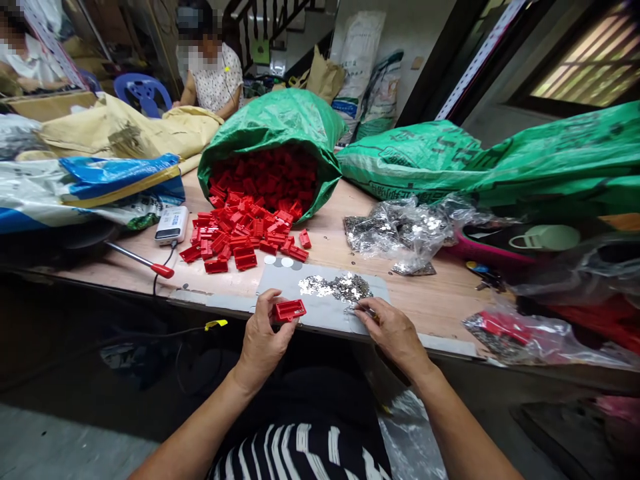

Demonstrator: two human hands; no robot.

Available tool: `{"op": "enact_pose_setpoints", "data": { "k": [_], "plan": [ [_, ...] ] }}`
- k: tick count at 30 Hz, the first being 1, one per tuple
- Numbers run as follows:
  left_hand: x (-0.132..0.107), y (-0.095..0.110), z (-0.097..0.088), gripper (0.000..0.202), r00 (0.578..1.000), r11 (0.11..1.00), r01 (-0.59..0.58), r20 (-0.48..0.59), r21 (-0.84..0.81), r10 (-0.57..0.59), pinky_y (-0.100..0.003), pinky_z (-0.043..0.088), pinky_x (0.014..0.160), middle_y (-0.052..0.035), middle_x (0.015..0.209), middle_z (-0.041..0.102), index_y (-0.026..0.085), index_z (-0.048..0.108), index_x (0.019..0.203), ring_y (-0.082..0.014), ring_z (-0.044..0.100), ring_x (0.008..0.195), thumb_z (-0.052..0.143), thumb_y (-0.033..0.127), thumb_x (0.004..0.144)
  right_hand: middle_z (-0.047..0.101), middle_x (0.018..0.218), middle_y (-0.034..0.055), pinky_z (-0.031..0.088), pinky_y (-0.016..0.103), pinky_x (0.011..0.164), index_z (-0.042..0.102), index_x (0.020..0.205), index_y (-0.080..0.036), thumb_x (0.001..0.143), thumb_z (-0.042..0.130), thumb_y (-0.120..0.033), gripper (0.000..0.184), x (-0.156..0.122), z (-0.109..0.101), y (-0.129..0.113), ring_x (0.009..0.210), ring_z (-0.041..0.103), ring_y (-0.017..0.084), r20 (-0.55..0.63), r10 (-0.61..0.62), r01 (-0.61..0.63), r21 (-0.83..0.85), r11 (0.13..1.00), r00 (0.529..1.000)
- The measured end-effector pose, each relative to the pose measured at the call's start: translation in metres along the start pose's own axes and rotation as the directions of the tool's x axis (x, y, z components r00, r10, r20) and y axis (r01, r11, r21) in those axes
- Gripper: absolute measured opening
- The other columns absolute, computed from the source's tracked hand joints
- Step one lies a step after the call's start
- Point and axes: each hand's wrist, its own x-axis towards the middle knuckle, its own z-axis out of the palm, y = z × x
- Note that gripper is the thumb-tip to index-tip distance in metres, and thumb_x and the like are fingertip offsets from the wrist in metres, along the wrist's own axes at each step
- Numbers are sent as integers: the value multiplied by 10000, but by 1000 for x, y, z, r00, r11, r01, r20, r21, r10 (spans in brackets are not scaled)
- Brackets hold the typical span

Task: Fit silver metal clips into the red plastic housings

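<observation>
My left hand [263,337] is closed round a small red plastic part [289,310], held at the near edge of the wooden table [440,300]. My right hand [393,328] pinches at the near side of a heap of small shiny metal pieces [336,287] lying on a grey mat [300,293]; what its fingertips hold is too small to make out. Further back, a pile of the same red parts [240,230] spills from an open green sack [280,123].
A clear plastic bag of metal pieces [400,230] lies right of the pile. A white power bank [171,225] and a red-tipped tool [143,261] are at the left. Green sacks [500,163] fill the right; more bags lie at the left. Two people sit at the back.
</observation>
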Motion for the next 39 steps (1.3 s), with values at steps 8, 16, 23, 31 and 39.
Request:
{"op": "enact_pose_setpoints", "data": {
  "k": [8,16,23,31,39],
  "plan": [
    [0,6,1,331,990,979,-136,45,154,130,-296,417,893,-49,953,656,253,660,967,-224,594,898,706,111,671,676,767,17,470,246,614,609,878,-216,873,544,-360,158,4,-1,-47,652,590,144,27,-29,17,359,933,999],
    [4,13,4,363,964,969,184,220,-166,-146,-267,466,787,-24,889,669,227,657,1008,-174,617,805,763,198,662,643,714,0,432,221,550,640,863,-198,872,566,-320,144,10,6,-84,576,516,110,-13,-83,77,531,844,996],
    [4,18,-2,550,781,605,608,523,-514,-341,-354,499,848,-27,949,642,270,496,1276,-174,661,846,706,245,769,687,824,29,485,242,643,635,885,-207,883,546,-263,105,9,10,-86,699,613,143,-40,-122,125,527,841,992],
    [-1,12,1,201,696,405,715,641,-571,-324,-234,452,650,-39,835,607,188,551,1032,-104,594,645,596,266,852,653,794,26,493,270,685,613,892,-219,883,513,-168,113,14,7,-85,721,612,155,-30,-281,266,430,863,959],
    [-2,5,2,192,669,405,737,667,-541,-327,-221,410,579,-49,780,617,180,535,989,-97,558,567,561,329,871,670,860,37,496,285,727,623,931,-221,889,508,-149,142,15,8,-78,804,624,164,-21,-416,392,381,838,909]
  ]
}}
